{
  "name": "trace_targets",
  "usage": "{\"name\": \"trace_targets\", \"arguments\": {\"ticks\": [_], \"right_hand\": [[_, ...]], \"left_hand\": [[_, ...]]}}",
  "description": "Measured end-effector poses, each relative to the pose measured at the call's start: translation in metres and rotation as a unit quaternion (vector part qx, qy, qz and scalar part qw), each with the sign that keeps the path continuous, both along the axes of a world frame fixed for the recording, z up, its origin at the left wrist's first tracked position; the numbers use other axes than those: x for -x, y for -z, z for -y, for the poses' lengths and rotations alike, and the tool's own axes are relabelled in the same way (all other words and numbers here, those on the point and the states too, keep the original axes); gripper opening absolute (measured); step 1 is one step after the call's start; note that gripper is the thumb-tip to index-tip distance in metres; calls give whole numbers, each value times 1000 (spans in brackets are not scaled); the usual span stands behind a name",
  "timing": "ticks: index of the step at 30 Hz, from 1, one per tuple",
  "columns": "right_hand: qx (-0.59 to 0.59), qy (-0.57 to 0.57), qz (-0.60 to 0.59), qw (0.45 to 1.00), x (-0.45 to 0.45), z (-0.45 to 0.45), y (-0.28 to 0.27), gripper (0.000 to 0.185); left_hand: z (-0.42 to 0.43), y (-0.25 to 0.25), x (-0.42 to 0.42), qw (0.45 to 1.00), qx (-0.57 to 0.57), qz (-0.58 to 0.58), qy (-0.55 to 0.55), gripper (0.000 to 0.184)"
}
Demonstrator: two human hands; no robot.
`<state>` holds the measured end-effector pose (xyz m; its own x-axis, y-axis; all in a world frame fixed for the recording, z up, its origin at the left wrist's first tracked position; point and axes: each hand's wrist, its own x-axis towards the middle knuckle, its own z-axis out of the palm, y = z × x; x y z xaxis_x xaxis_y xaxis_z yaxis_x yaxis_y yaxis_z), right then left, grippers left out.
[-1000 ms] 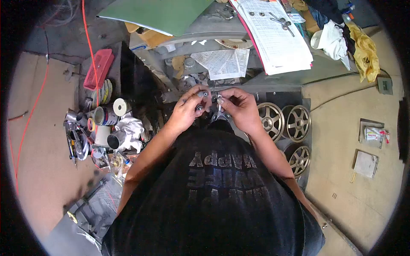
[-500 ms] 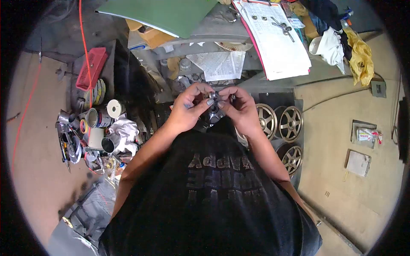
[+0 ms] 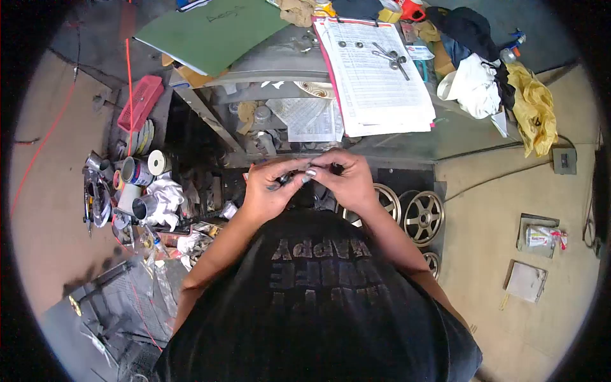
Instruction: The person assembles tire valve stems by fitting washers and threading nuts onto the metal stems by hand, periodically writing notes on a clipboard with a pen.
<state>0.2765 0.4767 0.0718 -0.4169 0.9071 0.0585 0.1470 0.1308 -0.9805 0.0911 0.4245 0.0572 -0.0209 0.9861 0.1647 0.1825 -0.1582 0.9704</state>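
My left hand (image 3: 270,190) and my right hand (image 3: 349,183) meet in front of my chest, fingers bent and thumbs pinched close together. Between the fingertips is a small metal part, mostly hidden by the fingers, so its kind cannot be made out. Beyond the hands, papers (image 3: 375,95) lie on a pink-edged clipboard on the bench. On them rest a few small round metal pieces (image 3: 359,45) and a metal piece with rod-like arms (image 3: 393,60). Bronze spoked wheels (image 3: 423,218) stand below, to the right of my right hand.
A green folder (image 3: 210,32) lies at the bench's back left. On the left are a red basket (image 3: 140,102), cans (image 3: 135,170), a white cloth (image 3: 164,198) and tools. A yellow plastic bag (image 3: 533,108) hangs at the right. A red hose (image 3: 131,95) hangs down at left.
The view has shifted, bringing more of the benchtop into sight. Both hands sit lower in the picture, still together, and the small metal part is more covered by the fingers.
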Motion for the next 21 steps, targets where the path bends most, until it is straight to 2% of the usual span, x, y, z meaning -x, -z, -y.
{"name": "trace_targets", "arguments": {"ticks": [2, 6, 11, 13, 15, 17, 19, 21], "right_hand": [[-1, 2, -17, 1000, -20, -4, 1, 12], [66, -85, -27, 994, -53, -9, 5, 8], [74, -119, -65, 988, -70, -16, 6, 9], [35, -74, -49, 995, -70, -14, -1, 10], [29, -87, -62, 994, -70, -13, -6, 12], [-53, -53, -16, 997, -67, -11, -13, 12], [-68, -37, -21, 997, -62, -7, -13, 11], [-154, 6, -2, 988, -54, -4, -15, 8]], "left_hand": [[1, -2, -18, 1000, 9, 7, 1, 23], [3, 3, -45, 998, 38, 59, 0, 23], [-2, -9, -64, 1000, 1, -5, -17, 20], [-3, -9, -71, 999, -9, -13, -32, 19], [-4, -9, -73, 997, -41, -5, -58, 19], [-4, -8, -72, 997, -37, 5, -62, 19], [-5, -9, -69, 996, -57, -16, -64, 21], [-6, -10, -65, 994, -84, -35, -64, 21]]}}
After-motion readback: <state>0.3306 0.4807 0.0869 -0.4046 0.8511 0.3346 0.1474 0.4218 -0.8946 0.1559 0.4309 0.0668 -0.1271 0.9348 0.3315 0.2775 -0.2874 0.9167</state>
